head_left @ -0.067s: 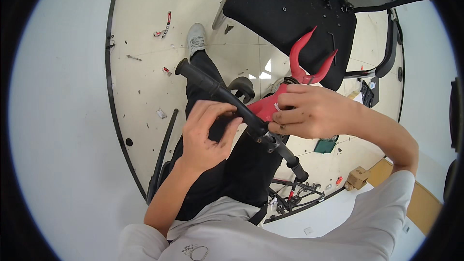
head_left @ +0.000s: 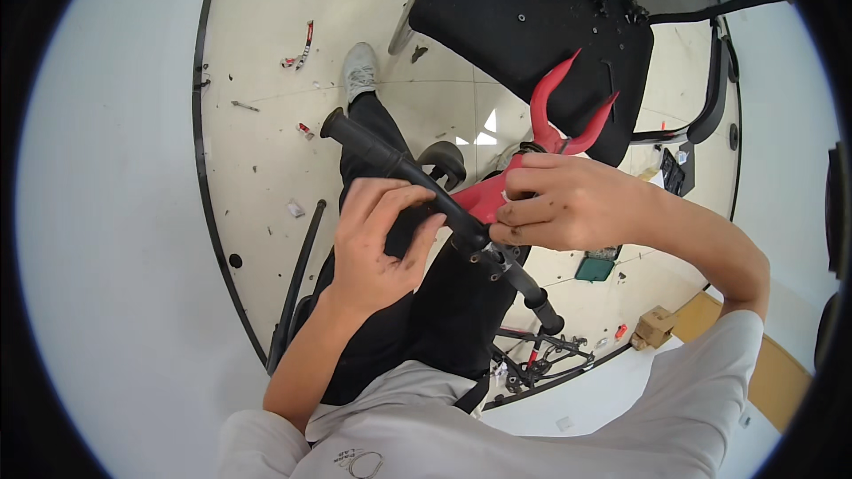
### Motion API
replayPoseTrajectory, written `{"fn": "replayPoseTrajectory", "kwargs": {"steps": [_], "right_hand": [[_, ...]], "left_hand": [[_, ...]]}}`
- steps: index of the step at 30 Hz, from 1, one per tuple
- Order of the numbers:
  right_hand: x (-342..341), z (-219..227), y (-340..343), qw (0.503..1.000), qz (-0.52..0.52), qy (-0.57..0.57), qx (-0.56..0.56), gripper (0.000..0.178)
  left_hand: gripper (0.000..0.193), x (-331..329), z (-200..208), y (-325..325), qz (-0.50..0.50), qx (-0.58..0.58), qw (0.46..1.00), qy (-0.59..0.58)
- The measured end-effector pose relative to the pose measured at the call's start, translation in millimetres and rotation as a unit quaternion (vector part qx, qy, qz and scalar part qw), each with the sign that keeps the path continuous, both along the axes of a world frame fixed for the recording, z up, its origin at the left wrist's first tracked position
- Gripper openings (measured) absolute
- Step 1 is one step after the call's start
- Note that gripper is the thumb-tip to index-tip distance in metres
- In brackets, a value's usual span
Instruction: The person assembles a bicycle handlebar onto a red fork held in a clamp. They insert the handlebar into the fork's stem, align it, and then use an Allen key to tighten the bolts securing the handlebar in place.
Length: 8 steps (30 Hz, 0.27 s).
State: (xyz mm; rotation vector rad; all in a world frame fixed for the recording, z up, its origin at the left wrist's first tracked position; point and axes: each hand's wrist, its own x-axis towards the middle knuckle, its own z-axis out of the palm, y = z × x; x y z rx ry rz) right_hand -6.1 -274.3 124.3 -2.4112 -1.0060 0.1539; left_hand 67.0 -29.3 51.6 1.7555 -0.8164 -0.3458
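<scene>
A black handlebar [head_left: 377, 155] lies slantwise across my lap, with a grip at each end and a metal clamp [head_left: 494, 257] near its middle. Joined to it is a red bike frame [head_left: 482, 200], partly hidden by my fingers, ending in a red fork with two curved prongs [head_left: 548, 102] beyond a dark ring. My right hand [head_left: 572, 206] curls around the red frame beside the clamp, thumb side close to the bar. With finger and thumb parted in a C, my left hand [head_left: 377, 239] has its tips at the handlebar's near-left side; nothing shows between them.
A black chair [head_left: 497, 27] ahead carries small dark parts, an orange item and a hex key [head_left: 611, 75]. Loose parts and scraps dot the tiled floor. A bare bike frame [head_left: 537, 359] and a cardboard box [head_left: 655, 326] sit at lower right. A wall borders the left.
Both hands, the handlebar and the red frame stay almost in place. The view has shifted very slightly.
</scene>
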Motion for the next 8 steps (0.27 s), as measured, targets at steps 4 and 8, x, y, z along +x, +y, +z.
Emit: {"fn": "replayPoseTrajectory", "kwargs": {"steps": [4,8], "right_hand": [[5.9,-7.7,-8.7,0.999,0.028,-0.011,0.035,0.021],[-2.4,-23.6,-15.9,0.998,0.051,-0.04,0.024,0.014]], "left_hand": [[0.039,18.0,4.0,-11.6,-0.078,0.072,0.983,-0.148],[0.049,37.8,-3.5,-11.5,-0.223,0.167,0.952,-0.128]]}}
